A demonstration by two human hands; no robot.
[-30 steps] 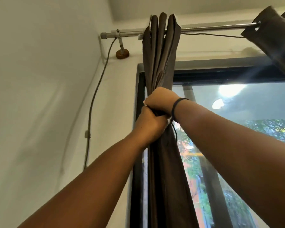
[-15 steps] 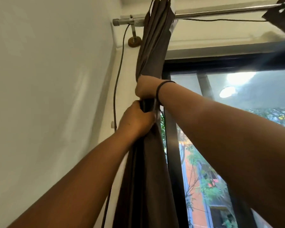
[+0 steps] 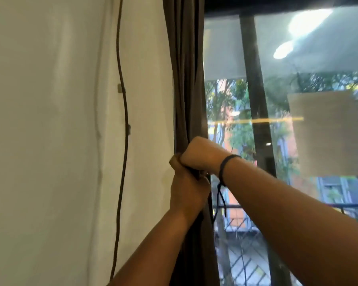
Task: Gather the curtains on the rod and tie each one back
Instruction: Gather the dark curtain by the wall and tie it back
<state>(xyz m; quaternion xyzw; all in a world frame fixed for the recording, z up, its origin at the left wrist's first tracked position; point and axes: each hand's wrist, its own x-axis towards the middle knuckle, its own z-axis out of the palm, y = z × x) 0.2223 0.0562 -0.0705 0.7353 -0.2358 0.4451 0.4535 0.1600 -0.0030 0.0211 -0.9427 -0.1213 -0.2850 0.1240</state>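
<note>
Pale wall fills the left half of the frame and a dark-framed window (image 3: pixel 254 100) the right, with one gathered brown curtain (image 3: pixel 186 79) hanging down the middle between them. At centre, the right hand (image 3: pixel 198 154) is curled round the bunched curtain from the window side, and the left hand (image 3: pixel 187 190) grips the same bundle just below it, the two touching one another. A dark cord bracelet (image 3: pixel 225 168) circles the right wrist, its loose ends dangling. Compared with a second ago, both hands have slid down the curtain, and the rod and the second curtain at the upper right have dropped out of view as the head tipped lower. By my reckoning the folds are now gathered and the hands have moved to tying height, though no tie-back shows in either hand, so this curtain looks not yet tied. Counted: two hands, one curtain in sight, one bracelet, and one dark cable (image 3: pixel 122 120) running down the wall at left, held by two small clips.
</note>
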